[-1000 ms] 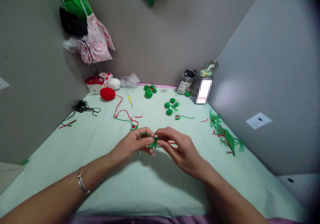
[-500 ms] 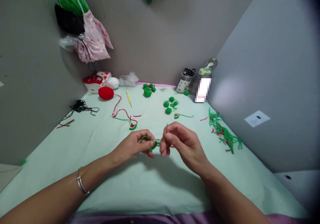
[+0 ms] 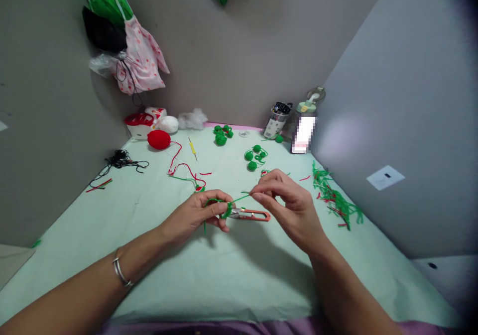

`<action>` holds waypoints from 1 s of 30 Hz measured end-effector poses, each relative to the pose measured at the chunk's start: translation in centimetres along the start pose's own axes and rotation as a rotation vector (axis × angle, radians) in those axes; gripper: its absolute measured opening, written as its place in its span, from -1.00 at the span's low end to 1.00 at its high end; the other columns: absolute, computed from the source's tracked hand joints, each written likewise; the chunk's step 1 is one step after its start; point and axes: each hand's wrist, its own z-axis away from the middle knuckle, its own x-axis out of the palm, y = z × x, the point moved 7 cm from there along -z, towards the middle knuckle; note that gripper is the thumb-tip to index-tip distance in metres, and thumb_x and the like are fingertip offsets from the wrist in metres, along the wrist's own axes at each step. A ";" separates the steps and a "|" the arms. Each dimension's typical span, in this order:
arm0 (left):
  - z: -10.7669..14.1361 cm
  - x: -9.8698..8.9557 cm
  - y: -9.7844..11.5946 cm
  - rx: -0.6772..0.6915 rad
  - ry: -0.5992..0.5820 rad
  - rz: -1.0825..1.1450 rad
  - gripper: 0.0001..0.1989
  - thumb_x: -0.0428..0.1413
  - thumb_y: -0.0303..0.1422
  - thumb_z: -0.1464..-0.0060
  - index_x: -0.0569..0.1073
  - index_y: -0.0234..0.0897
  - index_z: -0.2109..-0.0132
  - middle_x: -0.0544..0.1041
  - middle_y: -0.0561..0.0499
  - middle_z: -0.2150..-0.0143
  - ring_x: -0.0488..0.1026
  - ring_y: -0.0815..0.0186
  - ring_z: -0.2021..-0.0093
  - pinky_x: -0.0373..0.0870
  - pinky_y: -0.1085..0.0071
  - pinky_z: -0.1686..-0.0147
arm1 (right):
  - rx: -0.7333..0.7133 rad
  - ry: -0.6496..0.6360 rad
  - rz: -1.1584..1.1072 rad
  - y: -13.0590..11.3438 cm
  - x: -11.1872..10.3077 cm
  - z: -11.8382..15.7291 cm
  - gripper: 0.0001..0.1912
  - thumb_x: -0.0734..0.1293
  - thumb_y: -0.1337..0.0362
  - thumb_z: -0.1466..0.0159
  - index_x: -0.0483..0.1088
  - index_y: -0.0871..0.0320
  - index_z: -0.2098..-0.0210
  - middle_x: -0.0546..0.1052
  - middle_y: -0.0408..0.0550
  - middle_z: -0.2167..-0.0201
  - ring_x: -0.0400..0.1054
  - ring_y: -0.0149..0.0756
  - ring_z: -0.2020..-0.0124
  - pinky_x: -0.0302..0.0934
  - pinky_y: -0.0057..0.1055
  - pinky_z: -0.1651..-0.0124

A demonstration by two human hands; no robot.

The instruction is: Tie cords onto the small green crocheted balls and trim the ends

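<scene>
Pinched between the thumb and fingers of my left hand (image 3: 209,209) is a small green crochet piece (image 3: 226,210), partly covered by the fingers. A green yarn strand (image 3: 239,198) runs taut from it to the fingertips of my right hand (image 3: 286,203), where a short yarn tail sticks out to the left. My right hand is closed in a pinch on this yarn and a thin needle, which the fingers mostly hide. Beside the crochet piece, orange-handled thread snips (image 3: 256,215) point towards my left hand; whether they lie on the table or are held, I cannot tell.
Red and green crochet piece (image 3: 199,189) lies beyond my left hand, joined to red yarn (image 3: 159,140). A yellow crochet hook (image 3: 192,148), several green balls (image 3: 252,166) and black yarn (image 3: 120,159) lie farther back. Green scraps (image 3: 339,200) are at right; a bottle (image 3: 306,107) stands behind.
My right hand has moved up and right, away from my left hand, drawing the green yarn taut between them. The snips' orange handles are now uncovered.
</scene>
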 end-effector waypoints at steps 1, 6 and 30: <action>0.0 0.0 0.1 0.009 -0.004 0.005 -0.77 0.24 -0.23 -0.09 0.49 -0.29 0.19 0.52 0.08 0.32 0.53 0.43 0.45 0.42 0.47 0.32 | -0.023 -0.039 0.048 -0.2 0.4 0.1 -0.90 0.34 0.35 -0.31 0.51 0.12 0.30 0.40 -0.09 0.38 0.28 -0.37 0.34 0.15 -0.41 0.33; 0.3 0.0 0.8 0.046 0.008 0.007 -0.77 0.23 -0.22 -0.09 0.49 -0.29 0.21 0.51 0.09 0.34 0.53 0.42 0.43 0.43 0.48 0.31 | -0.059 -0.200 0.163 -0.4 1.8 0.3 -0.84 0.26 0.41 -0.35 0.49 0.15 0.27 0.34 -0.12 0.42 0.24 -0.42 0.40 0.10 -0.44 0.39; 0.6 0.4 0.9 0.073 -0.006 -0.087 -0.80 0.19 -0.25 -0.14 0.37 -0.23 0.18 0.44 0.13 0.34 0.54 0.37 0.39 0.40 0.40 0.28 | -0.012 -0.138 0.091 0.7 2.6 0.4 -0.92 0.34 0.37 -0.30 0.51 0.13 0.27 0.34 -0.15 0.45 0.25 -0.43 0.43 0.16 -0.47 0.41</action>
